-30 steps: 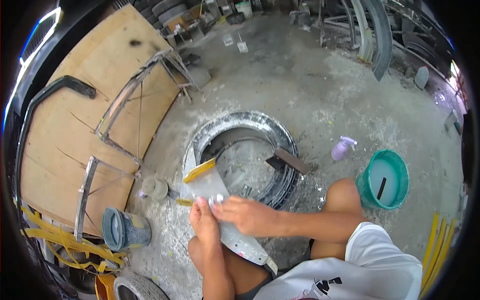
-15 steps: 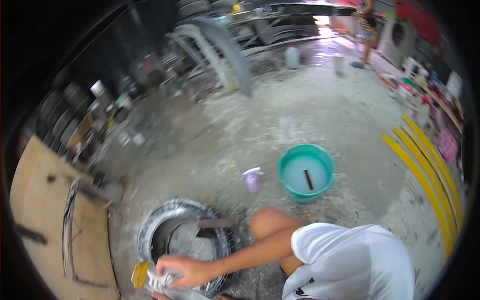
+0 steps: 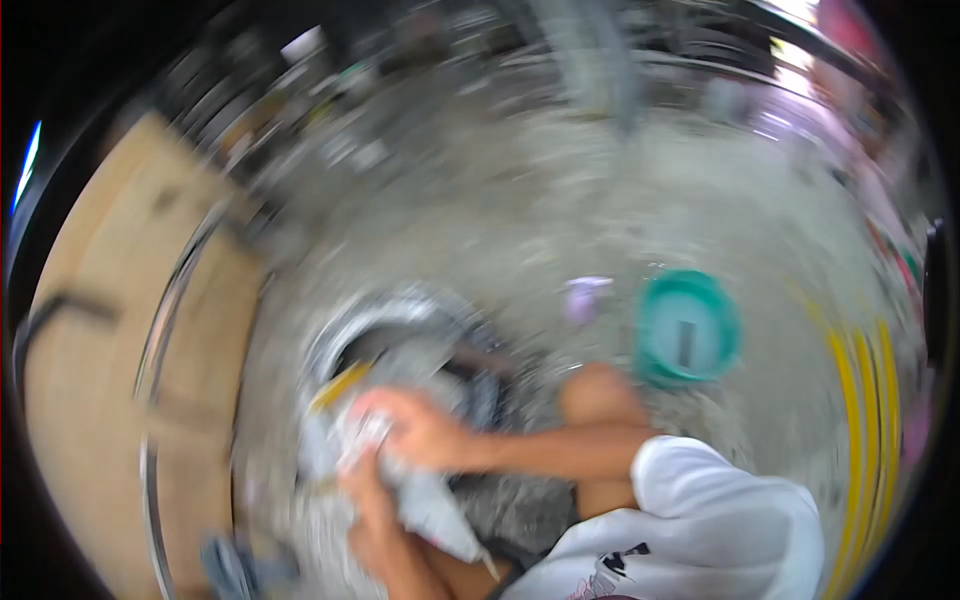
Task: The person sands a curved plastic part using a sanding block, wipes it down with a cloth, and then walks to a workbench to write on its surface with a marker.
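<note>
Motion blurs the view. My right hand (image 3: 415, 430) is closed on a crumpled whitish cloth (image 3: 365, 428), over a pale panel (image 3: 430, 515) that lies across my lap and reaches over the tire. Just below it, my left hand (image 3: 368, 490) touches the cloth and the panel's edge; its fingers are too smeared to read. A yellow strip (image 3: 341, 387) shows at the panel's far end. Beneath lies a whitened tire (image 3: 350, 322) with a dark block (image 3: 485, 362) on its right side.
A green bucket (image 3: 737, 330) of cloudy water, with a dark strip in it, stands at the right beside a purple spray bottle (image 3: 582, 300). Yellow strips (image 3: 866, 430) lie far right. A large tan board (image 3: 110, 250) fills the left, near a grey bucket (image 3: 235, 568).
The view swung right, then partly back left. A whitish cloth has come clearly into view in my right hand, which has moved over the panel. The panel remains across my lap.
</note>
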Tool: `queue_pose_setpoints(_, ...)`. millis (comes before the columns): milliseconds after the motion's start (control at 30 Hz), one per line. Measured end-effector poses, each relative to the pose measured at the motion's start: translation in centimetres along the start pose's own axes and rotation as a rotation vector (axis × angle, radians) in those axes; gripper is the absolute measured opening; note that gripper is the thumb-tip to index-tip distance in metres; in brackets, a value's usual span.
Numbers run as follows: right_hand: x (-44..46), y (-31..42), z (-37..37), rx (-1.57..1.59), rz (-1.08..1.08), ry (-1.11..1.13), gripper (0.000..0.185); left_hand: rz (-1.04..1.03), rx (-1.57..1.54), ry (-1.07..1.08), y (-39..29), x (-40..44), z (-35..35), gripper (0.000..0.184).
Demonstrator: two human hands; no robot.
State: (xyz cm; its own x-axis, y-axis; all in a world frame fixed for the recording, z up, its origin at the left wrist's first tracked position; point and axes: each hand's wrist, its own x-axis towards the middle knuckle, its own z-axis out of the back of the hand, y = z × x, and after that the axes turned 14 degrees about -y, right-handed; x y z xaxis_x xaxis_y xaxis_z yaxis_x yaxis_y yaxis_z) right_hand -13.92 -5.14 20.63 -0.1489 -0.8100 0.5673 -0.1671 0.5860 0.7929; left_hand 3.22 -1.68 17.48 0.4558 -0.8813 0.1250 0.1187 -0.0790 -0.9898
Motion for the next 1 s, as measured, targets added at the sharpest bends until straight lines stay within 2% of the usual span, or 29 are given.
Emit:
queue_pose_setpoints(33,1.7,2.8,1.5,-0.202,0.125,0.030,0.049,0.045,-0.149,0.033,-0.4,-0.3,0.0,0.035)
queue_pose_setpoints(67,2.6,3.0,2.0,-0.287,0.254,0.094,0.051,0.048,-0.053,0.002,-0.6,-0.5,0.0,0.034)
queue_pose_setpoints(100,2.7,2.4,2.2,-0.494,0.407,0.103,0.052,0.116,-0.150,-0.050,-1.8,-1.4,-0.9,0.038)
queue_pose_setpoints(133,2.9,3.4,2.0,-0.589,0.432,0.058,0.060,0.128,-0.149,-0.065,-3.0,-1.8,-1.2,0.040)
queue_pose_setpoints(167,2.9,3.4,2.0,-0.630,0.464,-0.083,0.075,0.089,-0.139,-0.051,-3.7,-2.2,-1.6,0.040)
queue_pose_setpoints(200,3.0,3.5,1.4,-0.601,0.372,-0.159,0.092,0.055,-0.125,-0.018,-4.0,-2.6,-1.5,0.040)
queue_pose_setpoints(267,4.0,3.8,1.1,-0.511,0.260,-0.169,0.101,-0.049,0.009,0.047,-4.8,-3.5,-1.3,0.040)
queue_pose_setpoints(367,4.2,2.0,2.0,-0.302,-0.270,-0.032,0.099,-0.078,0.047,0.148,-3.2,-4.0,-1.3,0.043)
queue_pose_setpoints(467,4.3,0.3,2.1,-0.350,-0.110,-0.038,0.091,-0.036,0.019,0.129,-1.3,-3.2,-1.6,0.040)
queue_pose_setpoints(500,4.6,0.5,2.0,-0.378,-0.136,-0.035,0.079,0.003,0.018,0.108,-1.2,-3.2,-1.7,0.039)
queue_pose_setpoints(533,4.7,0.3,2.1,-0.449,-0.108,0.006,0.076,0.035,0.008,0.084,-2.2,-3.2,-1.9,0.033)
queue_pose_setpoints(600,5.2,-0.5,2.7,-0.578,-0.011,0.059,0.072,0.241,-0.107,0.082,-2.4,-3.1,-1.8,0.030)
queue_pose_setpoints(633,5.6,-0.2,3.2,-0.538,-0.142,0.080,0.059,0.113,-0.096,0.001,-2.2,-2.5,-1.5,0.030)
queue_pose_setpoints(700,6.9,-2.0,6.0,-0.712,-0.264,0.167,0.050,-0.138,-0.069,-0.147,-1.9,-1.5,0.1,0.030)
queue_pose_setpoints(733,7.6,-2.4,7.0,-0.798,-0.323,0.198,0.046,0.013,-0.113,-0.256,-3.7,-1.0,1.2,0.030)
queue_pose_setpoints(767,7.8,-2.2,8.0,-0.685,-0.319,0.117,0.035,-0.071,-0.183,-0.392,-2.7,0.4,2.1,0.029)
queue_pose_setpoints(833,8.7,-1.5,9.5,-0.372,-0.438,-0.008,0.032,-0.121,-0.237,-0.472,-1.9,1.9,4.6,0.029)
queue_pose_setpoints(933,10.0,0.2,10.2,0.016,-0.656,-0.071,0.030,-0.057,-0.214,-0.561,-1.3,2.2,6.2,0.028)
queue_pose_setpoints(1000,9.8,0.3,10.9,0.228,-0.781,-0.120,0.033,-0.032,-0.167,-0.543,-1.1,2.1,6.1,0.028)
